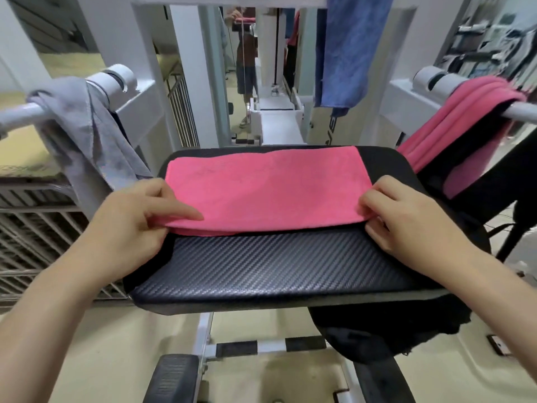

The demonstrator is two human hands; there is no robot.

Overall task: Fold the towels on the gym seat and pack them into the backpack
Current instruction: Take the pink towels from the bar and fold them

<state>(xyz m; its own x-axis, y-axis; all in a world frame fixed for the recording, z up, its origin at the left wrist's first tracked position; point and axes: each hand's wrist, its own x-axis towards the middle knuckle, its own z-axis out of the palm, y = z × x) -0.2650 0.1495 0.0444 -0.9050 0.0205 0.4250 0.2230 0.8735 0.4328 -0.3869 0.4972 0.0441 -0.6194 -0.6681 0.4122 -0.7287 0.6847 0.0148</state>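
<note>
A pink towel point(267, 187), folded into a wide band, lies across the far half of the black gym seat point(276, 266). My left hand point(136, 219) pinches its near left corner, thumb under the edge and forefinger pointing across the top. My right hand point(406, 216) pinches the near right corner, lifting the edge slightly. A black backpack point(386, 335) hangs at the seat's right side, partly hidden under the seat. A second pink towel point(453, 123) is draped over the right bar. A grey towel point(84, 135) hangs on the left bar and a blue towel point(348, 50) hangs above.
White machine frame posts point(189, 82) stand behind the seat. Bars stick out left point(17, 114) and right point(523, 112) at chest height. A metal grille point(35, 228) is at the left. A mirror behind shows a person's reflection point(247, 68). A footrest point(174, 379) sits below.
</note>
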